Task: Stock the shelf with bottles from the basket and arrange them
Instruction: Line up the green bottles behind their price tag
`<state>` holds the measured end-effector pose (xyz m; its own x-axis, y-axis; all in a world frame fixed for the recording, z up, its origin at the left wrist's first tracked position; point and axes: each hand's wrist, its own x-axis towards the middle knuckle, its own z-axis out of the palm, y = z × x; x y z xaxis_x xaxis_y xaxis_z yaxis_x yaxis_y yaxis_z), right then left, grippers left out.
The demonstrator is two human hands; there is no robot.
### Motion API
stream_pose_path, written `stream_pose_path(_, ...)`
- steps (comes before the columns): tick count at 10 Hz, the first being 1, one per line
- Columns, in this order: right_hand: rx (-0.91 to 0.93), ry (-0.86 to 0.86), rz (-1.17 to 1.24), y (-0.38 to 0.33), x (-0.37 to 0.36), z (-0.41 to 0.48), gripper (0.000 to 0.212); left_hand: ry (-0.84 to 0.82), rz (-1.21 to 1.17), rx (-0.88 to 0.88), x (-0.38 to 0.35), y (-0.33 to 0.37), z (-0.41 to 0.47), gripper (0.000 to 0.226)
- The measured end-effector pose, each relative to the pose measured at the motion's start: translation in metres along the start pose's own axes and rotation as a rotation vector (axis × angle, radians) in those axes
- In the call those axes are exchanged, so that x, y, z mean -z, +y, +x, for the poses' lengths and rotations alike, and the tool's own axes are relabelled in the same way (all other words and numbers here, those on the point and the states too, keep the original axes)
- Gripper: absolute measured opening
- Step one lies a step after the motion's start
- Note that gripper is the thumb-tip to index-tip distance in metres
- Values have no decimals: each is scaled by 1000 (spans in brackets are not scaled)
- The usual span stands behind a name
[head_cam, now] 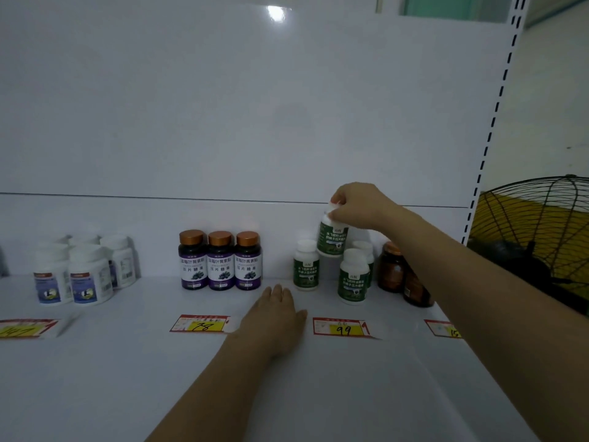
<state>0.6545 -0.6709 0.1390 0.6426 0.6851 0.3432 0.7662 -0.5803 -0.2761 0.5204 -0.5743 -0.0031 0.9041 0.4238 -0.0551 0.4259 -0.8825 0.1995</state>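
Right hand [360, 204] pinches the white cap of a green-label bottle [332, 239], lifted off the shelf [127, 362], above two matching bottles. Left hand [277, 317] flat on shelf, fingers straight, below-left of it.

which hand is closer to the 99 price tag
Left. The left hand lies flat on the shelf just left of the 99 price tag; the right hand is higher up, gripping a green-label bottle by its cap.
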Motion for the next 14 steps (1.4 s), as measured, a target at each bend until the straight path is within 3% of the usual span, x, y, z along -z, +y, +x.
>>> stream_pose_path(3, -57, -143, -97, 19, -49, 3, 32, -4, 76, -14, -7, -2, 3, 62)
stream_pose_path(6, -31, -43, -191, 27, -33, 1, 33, -15, 84, -18, -11, -3, 1, 60)
stream_pose_path(8, -182, -259, -349, 52, -17, 8, 41, -2, 95, -19, -11, -2, 2, 59)
stream_pose_path(9, -154, -274, -327, 55, -23, 6, 41, -6, 91, -23, -11, -2, 2, 59)
stream_pose_path(11, -135, -85, -262, 62, -21, 10, 31, 28, 80, -42, -10, -1, 0, 58)
stream_pose_path(13, 12, 328, 67, 36, 29, -13, 27, 338, -152, -81, 3, 12, -3, 58)
stream_pose_path(14, 14, 334, 216, 22, 38, -31, 23, 450, -363, -149, 12, 20, -7, 52)
